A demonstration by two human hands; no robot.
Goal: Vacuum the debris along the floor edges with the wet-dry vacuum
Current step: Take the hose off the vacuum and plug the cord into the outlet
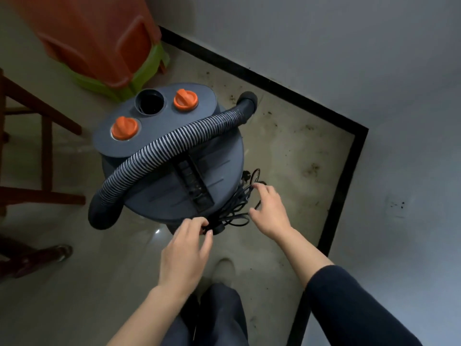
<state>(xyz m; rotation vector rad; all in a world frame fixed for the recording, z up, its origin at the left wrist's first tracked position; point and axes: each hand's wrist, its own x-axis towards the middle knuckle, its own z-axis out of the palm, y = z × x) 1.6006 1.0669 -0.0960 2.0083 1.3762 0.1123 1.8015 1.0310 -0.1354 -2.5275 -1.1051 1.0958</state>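
A: Now, item one: wet-dry vacuum (pixel 159 178)?
B: Stood in the floor corner beside the debris (pixel 310 168); hose (pixel 174 141) draped over the lid.
A: Power cord (pixel 237 218)?
B: Pinched by the left hand (pixel 185 250), presumably for unwinding; right hand (pixel 270 211) laid among the loops, grip not determinable.

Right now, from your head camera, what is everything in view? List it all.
wet-dry vacuum: one, grey, on the floor, centre.
hose: one, black ribbed, draped across the vacuum's top.
knobs: two, orange, on its top.
port: one, black, open, between the knobs.
power cord: one, black, bundled at the vacuum's near side.
debris: scattered, dark, along the skirting.
skirting: one, black, round the corner.
stools: two, orange stacked on green, far left.
wooden frame: one, brown, left edge.
shoe: one, pale, below the vacuum.
trousers: one pair, dark, bottom centre.
left hand: one, bare, pinching the cord.
right hand: one, dark-sleeved, fingers spread at the cord's loops.
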